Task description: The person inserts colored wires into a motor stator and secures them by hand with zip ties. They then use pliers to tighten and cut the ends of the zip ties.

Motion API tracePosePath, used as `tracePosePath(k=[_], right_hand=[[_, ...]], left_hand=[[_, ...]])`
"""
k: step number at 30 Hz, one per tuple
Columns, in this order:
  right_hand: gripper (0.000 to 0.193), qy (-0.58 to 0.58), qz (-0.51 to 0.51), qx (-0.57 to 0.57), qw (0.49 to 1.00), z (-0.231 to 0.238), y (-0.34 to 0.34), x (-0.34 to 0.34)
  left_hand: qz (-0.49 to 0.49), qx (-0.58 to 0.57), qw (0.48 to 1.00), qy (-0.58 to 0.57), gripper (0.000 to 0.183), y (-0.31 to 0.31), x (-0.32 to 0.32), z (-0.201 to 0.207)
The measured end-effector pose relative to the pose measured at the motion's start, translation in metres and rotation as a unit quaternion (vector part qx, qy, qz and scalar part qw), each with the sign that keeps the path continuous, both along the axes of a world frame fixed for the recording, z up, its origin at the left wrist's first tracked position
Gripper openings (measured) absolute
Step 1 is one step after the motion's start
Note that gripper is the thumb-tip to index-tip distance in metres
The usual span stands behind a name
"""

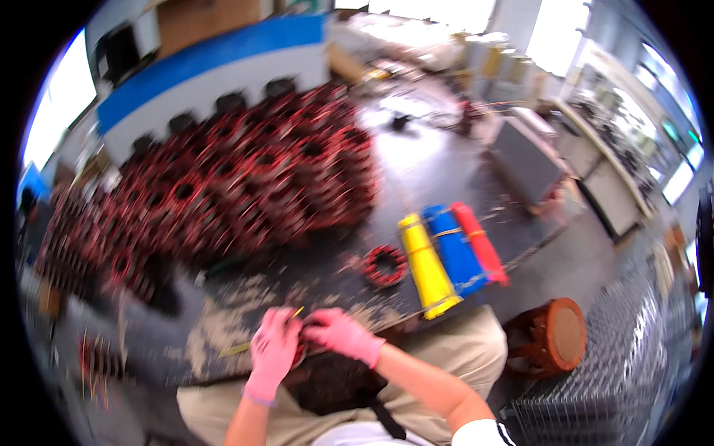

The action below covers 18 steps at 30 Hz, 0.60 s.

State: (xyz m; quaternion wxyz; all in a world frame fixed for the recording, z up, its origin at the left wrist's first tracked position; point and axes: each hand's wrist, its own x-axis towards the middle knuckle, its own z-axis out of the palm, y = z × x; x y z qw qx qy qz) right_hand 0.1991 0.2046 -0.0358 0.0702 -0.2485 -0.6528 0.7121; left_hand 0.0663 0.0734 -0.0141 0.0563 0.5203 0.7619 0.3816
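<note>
I think I am in the middle of working a thin yellow strand at a ring by my lap. To me, the next move calls for holding the ring still and using my fingertips with care.

I'll tell places from the lone ring, which is red and dark and sits on the table. My two hands are to its left and closer to me, in pink gloves. My left hand is curled on the held ring, and only a bit of red shows. My right hand has bent fingers right by it, but it is blurry, so I can't tell if they pinch anything.

Now I count. One lone ring, and one held ring. One yellow bundle just right of the lone ring, then one blue bundle, then one red bundle. One yellow strip lies left of the lone ring, closer to me. One brown stool is off to its right, nearer me. The big pile of rings is left of it and farther away, too many and too blurry to count.
</note>
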Motion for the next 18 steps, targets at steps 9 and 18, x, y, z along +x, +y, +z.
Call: tracePosePath(k=[9, 18], right_hand=[[0.018, 0.013, -0.058, 0.031, 0.998, -0.014, -0.020, -0.001], [0.013, 0.023, -0.153, 0.001, 0.988, 0.008, -0.020, 0.019]], left_hand=[[-0.012, 0.029, 1.000, -0.001, 0.021, -0.017, -0.002, -0.006], [-0.041, 0.011, 0.999, -0.015, 0.018, -0.013, 0.000, 0.003]])
